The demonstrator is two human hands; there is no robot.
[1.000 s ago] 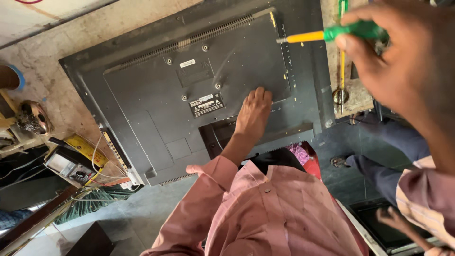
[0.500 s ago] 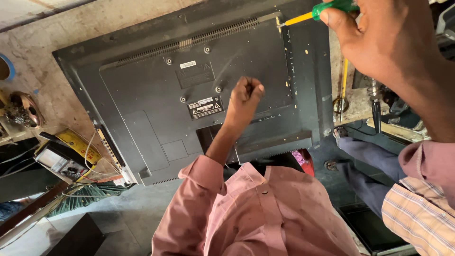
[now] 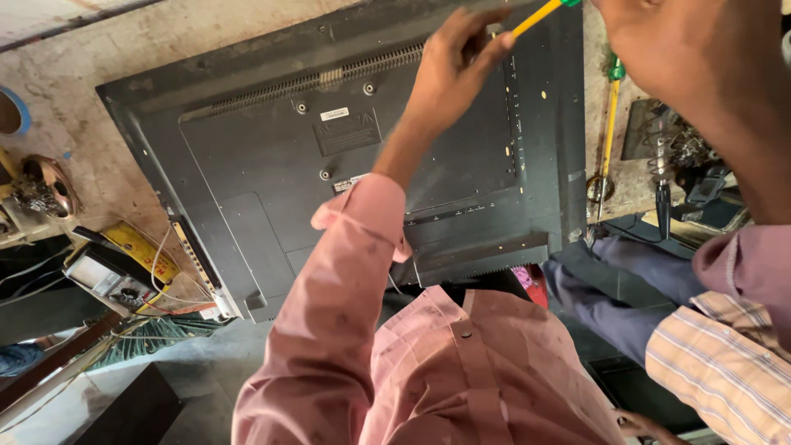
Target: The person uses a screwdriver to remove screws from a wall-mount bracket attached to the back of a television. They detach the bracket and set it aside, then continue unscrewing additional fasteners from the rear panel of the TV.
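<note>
Nearest to you, below the lower edge of the television (image 3: 272, 181), your pink shirt (image 3: 461, 371) fills the bottom of the view, and your sleeve rises from it across the set's dark back panel. That television lies face down on a worn bench, with its ribbed vent strip along the far edge and a few screw heads showing around the raised middle part.

Off its left edge sit a grey meter (image 3: 107, 276) and a yellow box with loose leads. Off its right edge, a second screwdriver (image 3: 608, 124) with a yellow shaft lies on the bench, and a pair of blue trousers (image 3: 626, 288) shows just below it.

At the far right corner of the television, your left hand (image 3: 449, 70) hovers with its fingers bent together beside the tip of the screwdriver (image 3: 535, 15); you cannot tell whether they pinch the yellow shaft or only touch it. Beyond that corner, your right hand (image 3: 659, 41) is clenched around the green handle, the shaft slanting down toward the panel.
</note>
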